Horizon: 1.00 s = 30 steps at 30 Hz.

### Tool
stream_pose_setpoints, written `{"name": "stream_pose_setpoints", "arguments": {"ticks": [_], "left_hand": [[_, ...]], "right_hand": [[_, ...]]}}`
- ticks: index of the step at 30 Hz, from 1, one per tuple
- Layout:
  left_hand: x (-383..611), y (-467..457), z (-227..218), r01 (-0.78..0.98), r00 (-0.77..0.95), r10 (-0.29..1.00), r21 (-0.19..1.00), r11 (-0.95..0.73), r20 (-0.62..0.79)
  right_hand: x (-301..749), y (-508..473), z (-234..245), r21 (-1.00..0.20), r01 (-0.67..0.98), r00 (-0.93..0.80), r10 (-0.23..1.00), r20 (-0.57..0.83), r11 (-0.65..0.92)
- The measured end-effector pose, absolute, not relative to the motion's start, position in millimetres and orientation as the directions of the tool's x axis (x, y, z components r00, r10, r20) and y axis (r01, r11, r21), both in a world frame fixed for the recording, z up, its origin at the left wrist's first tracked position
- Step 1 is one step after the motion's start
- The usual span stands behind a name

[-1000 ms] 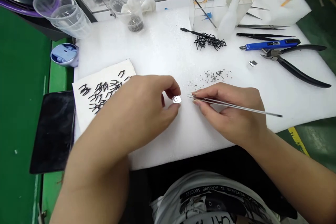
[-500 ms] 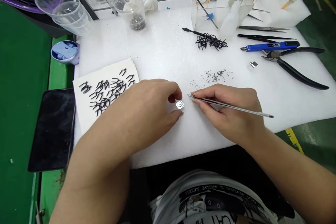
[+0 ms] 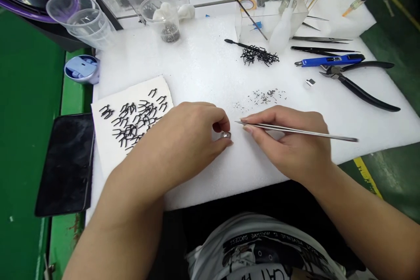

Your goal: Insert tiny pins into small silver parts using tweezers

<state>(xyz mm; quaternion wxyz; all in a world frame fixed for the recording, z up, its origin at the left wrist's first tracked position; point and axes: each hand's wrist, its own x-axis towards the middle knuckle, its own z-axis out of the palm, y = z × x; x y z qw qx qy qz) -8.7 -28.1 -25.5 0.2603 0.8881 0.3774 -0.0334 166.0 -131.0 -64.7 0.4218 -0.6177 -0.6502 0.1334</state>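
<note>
Silver square metal part (image 3: pixel 225 134) is now tipped edge-on, pinched in the left hand (image 3: pixel 193 140); thin steel tweezers (image 3: pixel 295 131), gripped by the right hand (image 3: pixel 292 140), are held just beside it, mid-pad.

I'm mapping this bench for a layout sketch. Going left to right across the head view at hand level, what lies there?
Black tablet → paper with black clips → left hand → small metal part → tweezers in right hand.

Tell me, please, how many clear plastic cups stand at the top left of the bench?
2. One clear cup stands at the far left beside the dark purple-rimmed object; the second cup leans against it, just right and nearer. Others may be hidden outside the picture.
</note>
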Motion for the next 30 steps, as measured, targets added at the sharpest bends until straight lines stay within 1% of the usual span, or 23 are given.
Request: {"name": "stream_pose_setpoints", "arguments": {"ticks": [3,5,11,15,24,30], "left_hand": [[-9,-28,-26,0.692,0.709,0.651,0.447,-0.567,-0.271],[-9,-29,-26,0.696,0.705,0.655,0.446,-0.563,-0.272],[-8,-30,-28,0.679,0.717,0.65,0.462,-0.57,-0.252],[-7,-30,-30,0.668,0.728,0.647,0.451,-0.592,-0.227],[-9,-30,-31,0.68,0.719,0.654,0.43,-0.594,-0.233],[-8,-31,-32,0.687,0.714,0.66,0.415,-0.597,-0.233]], "right_hand": [[163,-141,-60,-0.806,0.59,0.237,0.943,0.233,0.051],[160,-145,-58,-0.826,0.563,0.255,0.949,0.185,0.01],[156,-141,-56,-0.788,0.611,0.193,0.952,0.238,0.073],[157,-139,-57,-0.752,0.649,0.148,0.95,0.274,0.115],[158,-139,-59,-0.726,0.675,0.122,0.951,0.285,0.131],[157,-140,-58,-0.735,0.666,0.128,0.951,0.28,0.127]]}}
